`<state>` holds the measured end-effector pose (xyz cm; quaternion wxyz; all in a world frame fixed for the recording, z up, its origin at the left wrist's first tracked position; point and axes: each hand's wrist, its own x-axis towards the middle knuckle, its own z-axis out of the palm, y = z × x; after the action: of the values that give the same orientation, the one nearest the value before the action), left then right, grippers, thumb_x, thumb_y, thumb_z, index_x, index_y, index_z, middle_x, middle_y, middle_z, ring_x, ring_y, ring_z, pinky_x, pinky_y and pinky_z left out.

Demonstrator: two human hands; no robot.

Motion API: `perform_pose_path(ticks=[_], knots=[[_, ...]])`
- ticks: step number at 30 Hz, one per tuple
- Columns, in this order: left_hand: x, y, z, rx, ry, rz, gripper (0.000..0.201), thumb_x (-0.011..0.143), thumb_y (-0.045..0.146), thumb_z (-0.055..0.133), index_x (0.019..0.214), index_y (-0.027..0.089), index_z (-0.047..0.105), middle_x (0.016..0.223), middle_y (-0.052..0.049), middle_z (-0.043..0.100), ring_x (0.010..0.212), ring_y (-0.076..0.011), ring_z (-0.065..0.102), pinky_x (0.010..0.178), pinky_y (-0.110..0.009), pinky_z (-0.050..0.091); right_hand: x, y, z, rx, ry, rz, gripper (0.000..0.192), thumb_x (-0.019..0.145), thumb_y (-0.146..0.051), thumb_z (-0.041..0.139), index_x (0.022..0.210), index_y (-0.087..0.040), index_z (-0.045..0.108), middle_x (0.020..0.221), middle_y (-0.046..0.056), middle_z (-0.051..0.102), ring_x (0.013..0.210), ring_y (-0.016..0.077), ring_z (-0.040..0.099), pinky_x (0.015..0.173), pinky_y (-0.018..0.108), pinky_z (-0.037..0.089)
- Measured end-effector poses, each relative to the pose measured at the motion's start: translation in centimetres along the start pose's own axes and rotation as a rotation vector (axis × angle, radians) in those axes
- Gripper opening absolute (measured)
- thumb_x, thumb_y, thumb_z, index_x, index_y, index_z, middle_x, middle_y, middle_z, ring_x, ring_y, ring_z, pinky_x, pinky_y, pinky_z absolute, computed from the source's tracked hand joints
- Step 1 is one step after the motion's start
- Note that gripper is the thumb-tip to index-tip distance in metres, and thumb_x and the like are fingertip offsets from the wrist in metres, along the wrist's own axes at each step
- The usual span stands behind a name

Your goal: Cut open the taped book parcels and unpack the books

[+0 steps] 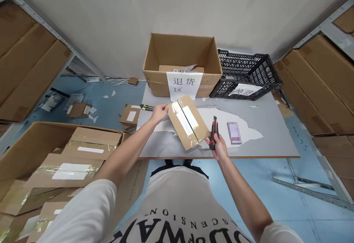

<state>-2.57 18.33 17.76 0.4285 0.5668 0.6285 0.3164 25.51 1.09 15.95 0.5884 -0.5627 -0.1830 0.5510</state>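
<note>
Tilted over the table, a small taped cardboard box point(181, 114) has a slit seam running through its white label. At its upper left corner, my left hand point(159, 113) grips it with fingers closed. My right hand point(219, 145) is closed around a red and black box cutter point(214, 132), whose tip points away from me. The fingers of that hand also reach the box's lower right corner. Beside my left hand lies a yellow and black box cutter point(147, 107). To the right of my right hand, a phone point(234, 133) with a blurred screen rests on the table.
A large open carton point(157, 80) with a paper sign and a black plastic crate point(249, 75) stand along the table's point(265, 114) back. At lower left, a big carton point(41, 127) holds several taped boxes. Shelves with cartons point(318, 88) flank both sides.
</note>
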Motion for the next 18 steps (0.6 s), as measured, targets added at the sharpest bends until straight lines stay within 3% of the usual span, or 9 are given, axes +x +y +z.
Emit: perform_pose_path(ticks=[4,8,14,18], knots=[[3.2,1.6,1.3,0.042,-0.123,-0.019,0.025,0.071,0.035,0.062,0.074,0.012,0.072,0.063,-0.002,0.064,0.072,-0.0178,0.055,0.067,-0.025,0.043,-3.1,2.9,0.0,-0.009,0.055,-0.014,0.026,0.081,-0.049,0.056,0.097,-0.029,0.053,0.101,0.000,0.064,0.091,0.0165,0.063,0.076,0.040,0.059],[5.6,2.2,2.8,0.047,-0.174,-0.031,0.019,0.067,0.030,0.067,0.068,0.012,0.071,0.059,-0.001,0.063,0.073,-0.0181,0.056,0.068,-0.025,0.043,-5.2,4.8,0.5,0.032,0.103,0.023,0.027,0.083,-0.049,0.053,0.100,-0.029,0.053,0.106,0.001,0.063,0.096,0.0160,0.063,0.085,0.039,0.055],[6.7,1.0,3.2,0.033,-0.179,-0.022,0.016,0.069,0.026,0.064,0.070,0.012,0.071,0.064,-0.001,0.066,0.080,-0.0196,0.059,0.074,-0.026,0.045,-6.8,5.2,1.6,-0.030,0.067,0.069,0.036,0.081,-0.050,0.056,0.110,-0.030,0.048,0.123,0.003,0.057,0.111,0.0199,0.056,0.083,0.039,0.055],[6.6,-0.2,3.3,0.018,-0.148,0.002,0.022,0.071,0.025,0.063,0.087,0.011,0.070,0.088,-0.006,0.070,0.097,-0.0230,0.060,0.087,-0.032,0.044,-7.1,4.9,1.4,-0.039,0.037,0.106,0.037,0.079,-0.050,0.058,0.109,-0.030,0.049,0.125,0.004,0.055,0.113,0.0209,0.055,0.083,0.038,0.054]])
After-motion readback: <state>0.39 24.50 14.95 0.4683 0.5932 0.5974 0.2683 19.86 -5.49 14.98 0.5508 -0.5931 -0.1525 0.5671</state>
